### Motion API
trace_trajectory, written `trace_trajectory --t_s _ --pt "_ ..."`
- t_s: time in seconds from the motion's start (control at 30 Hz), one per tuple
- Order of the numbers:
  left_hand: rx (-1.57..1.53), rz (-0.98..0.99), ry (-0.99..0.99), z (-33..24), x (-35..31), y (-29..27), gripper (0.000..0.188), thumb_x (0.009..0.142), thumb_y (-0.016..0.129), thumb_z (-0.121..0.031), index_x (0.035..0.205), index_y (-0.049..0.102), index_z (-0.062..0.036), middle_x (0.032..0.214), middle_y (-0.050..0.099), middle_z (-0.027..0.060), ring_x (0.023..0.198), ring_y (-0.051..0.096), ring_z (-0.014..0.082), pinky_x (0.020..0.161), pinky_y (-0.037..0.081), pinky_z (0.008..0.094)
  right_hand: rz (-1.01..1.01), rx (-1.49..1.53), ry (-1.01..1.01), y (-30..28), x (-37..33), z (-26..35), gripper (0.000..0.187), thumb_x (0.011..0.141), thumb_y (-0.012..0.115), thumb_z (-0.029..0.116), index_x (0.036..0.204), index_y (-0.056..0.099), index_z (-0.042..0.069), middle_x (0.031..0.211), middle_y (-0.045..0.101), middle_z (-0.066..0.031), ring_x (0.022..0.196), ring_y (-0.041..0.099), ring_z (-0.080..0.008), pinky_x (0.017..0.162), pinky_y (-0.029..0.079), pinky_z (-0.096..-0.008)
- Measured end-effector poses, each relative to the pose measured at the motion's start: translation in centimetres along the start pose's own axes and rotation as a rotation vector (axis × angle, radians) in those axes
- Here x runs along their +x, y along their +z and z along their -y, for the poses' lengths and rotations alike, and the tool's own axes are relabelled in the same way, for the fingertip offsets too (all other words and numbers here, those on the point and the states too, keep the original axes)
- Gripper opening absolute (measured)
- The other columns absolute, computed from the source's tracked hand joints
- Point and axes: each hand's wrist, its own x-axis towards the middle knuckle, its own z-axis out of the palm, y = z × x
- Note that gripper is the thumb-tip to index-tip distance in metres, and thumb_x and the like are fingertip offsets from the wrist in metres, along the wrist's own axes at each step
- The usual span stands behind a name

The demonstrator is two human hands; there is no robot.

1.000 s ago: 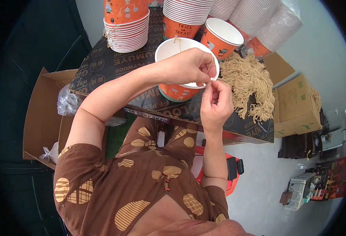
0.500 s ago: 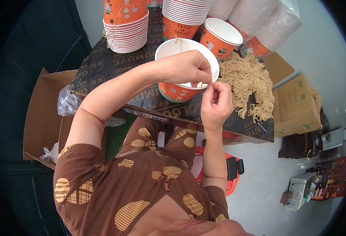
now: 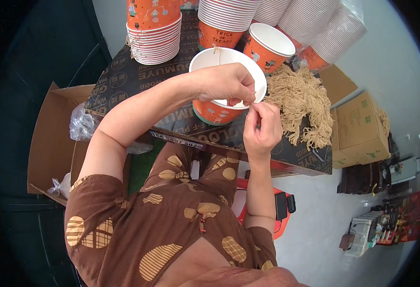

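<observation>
Both hands were in at the near right rim of an orange paper bucket with a white lining and green base [image 3: 215, 113], which stood near the front edge of a black printed plywood tabletop [image 3: 143, 86]! The left hand [image 3: 233, 83] reached across the open mouth, wrist bent over, its thumb and fingers drawn together in a pinch, a short wisp of tan strand peeping at the tips. Right beside it, the right hand [image 3: 263, 125] came up from below, thumb and forefinger pressed together just at the rim, the other fingers curled; what sat between those tips was too small to make out. Over on the far rim, a thin tan twine string [image 3: 218, 49] was looped on, one length hanging inside the bucket and slipping out of sight behind the left hand.

Just to the right lay a loose, tangled heap of tan twine [image 3: 305, 107], spilling toward the table's front. Behind, a single white-lined orange bucket [image 3: 268, 45] leaned at a tilt, next to a tall nested stack of orange-and-white buckets [image 3: 226, 21]. Further left, another nested stack [image 3: 153, 43] stood well apart from the hands.
</observation>
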Motion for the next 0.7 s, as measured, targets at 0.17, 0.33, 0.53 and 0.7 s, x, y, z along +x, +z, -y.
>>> trace_trajectory --t_s 0.17,0.33,0.53,0.7 --pt "-0.030 0.007 -0.029 0.0 0.0 -0.2 0.011 0.084 0.066 -0.009 0.080 0.068 0.0020 0.071 0.062 0.0020 0.066 0.055 0.0084 0.062 0.044 0.0228 0.039 -0.058 -0.033 -0.5 -0.1 0.1 0.026 0.075 0.071 -0.012 0.096 0.065 0.001 0.085 0.063 -0.0117 0.070 0.064 -0.0255 0.058 0.050 -0.0335" --pt "-0.026 0.016 -0.027 -0.1 0.0 -0.4 0.012 0.082 0.069 -0.009 0.080 0.069 0.0025 0.072 0.063 0.0026 0.067 0.056 0.0090 0.063 0.046 0.0228 0.061 -0.069 -0.069 -0.9 0.0 0.0 0.029 0.072 0.073 -0.011 0.097 0.067 0.002 0.085 0.063 -0.0112 0.070 0.064 -0.0260 0.058 0.050 -0.0335" --pt "-0.010 0.009 -0.036 -0.3 -0.2 -0.6 0.010 0.081 0.069 -0.007 0.081 0.069 0.0030 0.072 0.064 0.0030 0.067 0.058 0.0091 0.063 0.047 0.0231 0.050 -0.008 -0.084 -1.2 0.2 -0.3 0.027 0.074 0.072 -0.007 0.099 0.069 0.003 0.086 0.061 -0.0092 0.065 0.061 -0.0212 0.055 0.049 -0.0312" --pt "0.064 -0.014 -0.019 -0.8 -0.5 -0.2 0.008 0.082 0.069 -0.006 0.081 0.068 0.0023 0.073 0.065 0.0029 0.067 0.058 0.0082 0.063 0.047 0.0236 0.098 0.141 0.243 -1.6 0.7 0.3 0.017 0.082 0.064 -0.008 0.097 0.068 0.000 0.086 0.061 -0.0100 0.060 0.055 -0.0162 0.052 0.044 -0.0274"
